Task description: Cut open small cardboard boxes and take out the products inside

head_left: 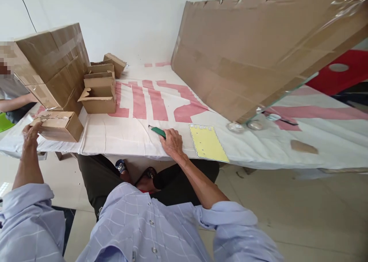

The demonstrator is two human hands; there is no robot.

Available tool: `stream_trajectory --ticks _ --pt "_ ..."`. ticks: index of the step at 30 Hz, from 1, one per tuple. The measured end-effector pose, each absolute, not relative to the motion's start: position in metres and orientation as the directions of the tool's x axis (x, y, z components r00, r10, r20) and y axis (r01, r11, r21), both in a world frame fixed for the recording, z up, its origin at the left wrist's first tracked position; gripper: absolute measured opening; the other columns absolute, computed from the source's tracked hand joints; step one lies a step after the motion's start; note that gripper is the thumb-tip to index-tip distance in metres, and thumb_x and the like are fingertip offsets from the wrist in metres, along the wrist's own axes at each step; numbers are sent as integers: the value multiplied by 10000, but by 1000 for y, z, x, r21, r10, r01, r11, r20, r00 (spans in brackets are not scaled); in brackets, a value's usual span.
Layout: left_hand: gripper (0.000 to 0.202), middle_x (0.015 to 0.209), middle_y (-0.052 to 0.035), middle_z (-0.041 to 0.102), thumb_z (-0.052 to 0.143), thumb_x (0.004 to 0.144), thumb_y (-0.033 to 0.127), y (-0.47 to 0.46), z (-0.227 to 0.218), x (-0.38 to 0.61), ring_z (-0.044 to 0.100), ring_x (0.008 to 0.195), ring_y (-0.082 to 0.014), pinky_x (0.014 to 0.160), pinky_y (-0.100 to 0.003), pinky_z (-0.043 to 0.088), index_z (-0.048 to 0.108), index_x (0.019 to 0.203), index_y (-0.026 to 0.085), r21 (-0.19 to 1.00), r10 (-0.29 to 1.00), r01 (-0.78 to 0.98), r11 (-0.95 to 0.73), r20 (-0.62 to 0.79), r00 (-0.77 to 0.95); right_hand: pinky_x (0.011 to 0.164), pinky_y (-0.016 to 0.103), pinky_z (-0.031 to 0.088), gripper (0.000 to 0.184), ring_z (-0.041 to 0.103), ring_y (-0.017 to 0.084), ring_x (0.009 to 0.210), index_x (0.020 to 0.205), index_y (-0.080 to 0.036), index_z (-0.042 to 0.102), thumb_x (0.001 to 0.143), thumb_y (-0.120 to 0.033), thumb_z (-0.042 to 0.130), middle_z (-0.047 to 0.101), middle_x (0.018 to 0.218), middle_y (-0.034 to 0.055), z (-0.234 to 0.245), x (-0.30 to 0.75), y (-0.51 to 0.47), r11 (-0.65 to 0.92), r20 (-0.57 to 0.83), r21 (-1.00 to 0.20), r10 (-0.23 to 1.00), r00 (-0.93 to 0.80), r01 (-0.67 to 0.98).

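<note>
My left hand (30, 133) rests on the near end of a small closed cardboard box (59, 126) at the table's left edge, its fingers curled against the box. My right hand (171, 142) lies on the white cloth with its fingers closed round a green-handled cutter (157, 131), whose tip points left. A yellow perforated sheet (208, 143) lies just right of that hand.
A large taped carton (54, 64) and several small open boxes (99, 87) stand at the back left. A big flat cardboard sheet (258, 51) leans over the table's right side. Another person's arm (14, 102) shows at far left. Tape rolls (244, 126) lie beside the sheet.
</note>
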State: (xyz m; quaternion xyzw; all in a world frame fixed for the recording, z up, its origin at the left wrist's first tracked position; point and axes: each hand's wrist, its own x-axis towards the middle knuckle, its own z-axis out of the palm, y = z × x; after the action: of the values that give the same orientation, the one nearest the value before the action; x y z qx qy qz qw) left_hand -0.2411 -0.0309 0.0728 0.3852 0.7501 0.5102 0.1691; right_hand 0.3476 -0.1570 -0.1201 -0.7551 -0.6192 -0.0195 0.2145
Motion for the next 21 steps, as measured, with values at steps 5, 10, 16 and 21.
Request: stream_trajectory --ticks 5,10,16,21 --pt "434 913 -74 692 810 673 514 -47 58 -193 703 1137 -391 1040 -623 590 645 941 215 909 854 413 61 167 -494 976 441 427 350 563 354 1201 1344 -122 684 1058 -273 548 684 1316 219 -119 348 -156 -162 280 -292 928 246 943" --pt "649 999 -70 762 824 642 566 -77 32 -130 730 1049 -340 943 -494 630 741 1160 184 891 920 454 30 153 -360 996 461 438 383 566 361 1207 1369 -99 681 1062 -267 526 683 1327 232 -121 348 -157 -146 297 -308 924 241 940" --pt "781 1195 -131 787 840 683 667 -100 15 -76 738 1082 -349 889 -438 623 732 1304 205 853 980 519 -62 152 -132 966 463 461 391 556 360 1161 1360 -113 683 1035 -269 531 682 1264 223 -127 350 -156 -127 337 -338 909 245 933" --pt "812 1362 -158 735 879 694 668 -95 8 -68 731 1131 -365 916 -470 618 700 1357 236 867 964 457 -201 257 -63 957 487 505 373 566 367 1124 1315 -128 695 1001 -272 555 672 1226 216 -136 353 -152 -62 438 -381 867 239 922"
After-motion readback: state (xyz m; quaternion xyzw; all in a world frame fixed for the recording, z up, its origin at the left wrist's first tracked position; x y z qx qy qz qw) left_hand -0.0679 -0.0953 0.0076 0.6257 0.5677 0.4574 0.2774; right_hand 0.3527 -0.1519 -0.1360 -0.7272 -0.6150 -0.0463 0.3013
